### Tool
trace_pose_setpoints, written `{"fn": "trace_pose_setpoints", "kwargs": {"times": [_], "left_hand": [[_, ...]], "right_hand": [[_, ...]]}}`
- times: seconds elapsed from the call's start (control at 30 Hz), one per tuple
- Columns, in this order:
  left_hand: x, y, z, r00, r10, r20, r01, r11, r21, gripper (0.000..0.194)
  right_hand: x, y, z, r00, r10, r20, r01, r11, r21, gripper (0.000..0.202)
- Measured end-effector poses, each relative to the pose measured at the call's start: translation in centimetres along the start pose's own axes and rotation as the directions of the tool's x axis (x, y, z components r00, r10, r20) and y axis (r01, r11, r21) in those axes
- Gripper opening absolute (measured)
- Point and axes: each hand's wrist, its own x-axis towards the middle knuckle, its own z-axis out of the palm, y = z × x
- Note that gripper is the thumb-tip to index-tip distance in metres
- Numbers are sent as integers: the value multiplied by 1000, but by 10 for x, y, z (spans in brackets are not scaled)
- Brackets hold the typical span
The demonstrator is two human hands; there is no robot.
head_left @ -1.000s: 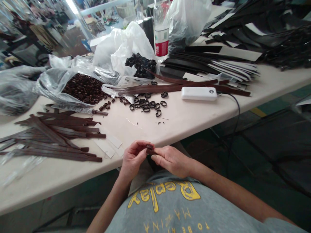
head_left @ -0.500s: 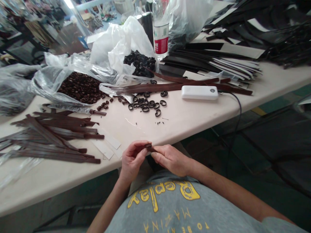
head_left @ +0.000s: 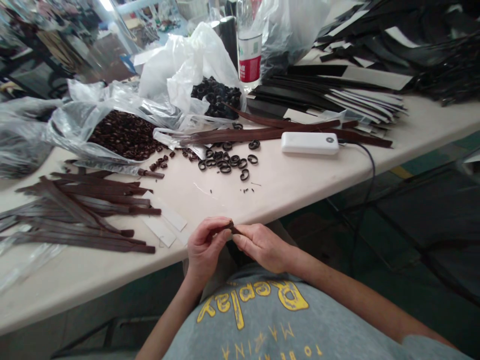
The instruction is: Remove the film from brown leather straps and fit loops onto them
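From where I'm standing, the person is working just off the near edge of the table (head_left: 296,182), over their lap. The left hand (head_left: 203,249) is pinching a small dark brown piece (head_left: 232,228) between thumb and curled fingers, and the right hand (head_left: 264,248) is gripping it from the other side, fingertips nearly meeting. Most of the piece is hiding behind the fingers, so I can't tell its full shape.

It is looking light and fairly soft, like the brown straps (head_left: 93,239) lying to the left, so I'm judging it bendable rather than fragile, with little risk of slipping. Its flat faces, close to the end, are offering the surest hold; a loose pinch would be letting it twist. Beyond the hands, black rings (head_left: 235,160) are lying scattered, with a white box (head_left: 309,143) resting to their right.
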Motion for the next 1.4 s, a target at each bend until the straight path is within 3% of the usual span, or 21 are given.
{"fn": "trace_pose_setpoints", "kwargs": {"times": [0.1,0.23,0.3,0.43,0.6,0.77,1.07,1.13,1.23,1.3,1.4], "left_hand": [[-3,0,0,996,91,-19,-88,992,94,14],[-11,-3,-3,992,123,32,-126,982,141,18],[-15,-5,-2,998,69,13,-70,995,66,23],[-15,-8,3,984,-159,-76,139,965,-222,41],[-9,-4,1,963,-268,37,270,943,-192,15],[-6,1,-4,983,-168,72,178,970,-163,6],[13,10,-20,970,-160,-183,110,961,-256,13],[14,11,-21,970,-190,-152,144,951,-272,17],[9,6,-17,970,-243,9,237,937,-257,17],[3,-1,-12,948,-300,103,316,918,-239,16],[-3,-10,-7,929,-352,116,370,897,-243,18]], "right_hand": [[0,0,2,1000,-7,-22,7,1000,18,32],[-1,-2,3,998,-25,-50,26,999,21,37],[-2,-5,1,998,-32,-56,32,1000,-2,39],[-2,-10,-1,999,-42,-15,41,994,-98,35],[-2,-4,3,998,-33,-55,20,972,-233,27],[-3,-3,5,994,-75,-73,54,967,-248,21],[-4,-1,-2,997,36,-75,-57,954,-295,23],[-5,0,-3,995,41,-89,-66,955,-291,23],[-5,0,-3,995,21,-99,-48,960,-277,23],[-5,0,-3,995,-1,-102,-25,967,-252,22],[-5,1,-3,994,-8,-108,-17,974,-226,18]]}}
